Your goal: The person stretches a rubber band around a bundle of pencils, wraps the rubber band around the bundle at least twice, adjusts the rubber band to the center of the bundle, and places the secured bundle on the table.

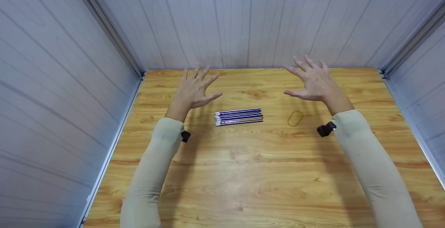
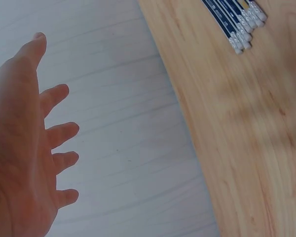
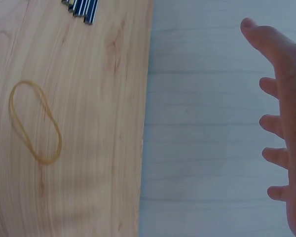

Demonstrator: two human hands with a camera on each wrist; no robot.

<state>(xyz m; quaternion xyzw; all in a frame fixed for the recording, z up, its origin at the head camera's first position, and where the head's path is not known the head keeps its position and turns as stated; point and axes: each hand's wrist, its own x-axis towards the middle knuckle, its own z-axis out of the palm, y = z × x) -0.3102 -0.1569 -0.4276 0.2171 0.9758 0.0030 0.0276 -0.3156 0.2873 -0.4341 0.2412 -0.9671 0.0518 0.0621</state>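
Note:
Several dark blue striped pencils lie side by side on the wooden table, their white eraser ends toward the left. To their right a yellow rubber band lies in a loose oval; the right wrist view shows the whole rubber band. My left hand is held above the table, up and left of the pencils, fingers spread and holding nothing. On the other side my right hand hovers beyond the rubber band with its fingers spread, holding nothing.
The wooden table is bounded by a pale panel wall at the back and by side panels at left and right. A small black camera sits on the right wrist, another on the left.

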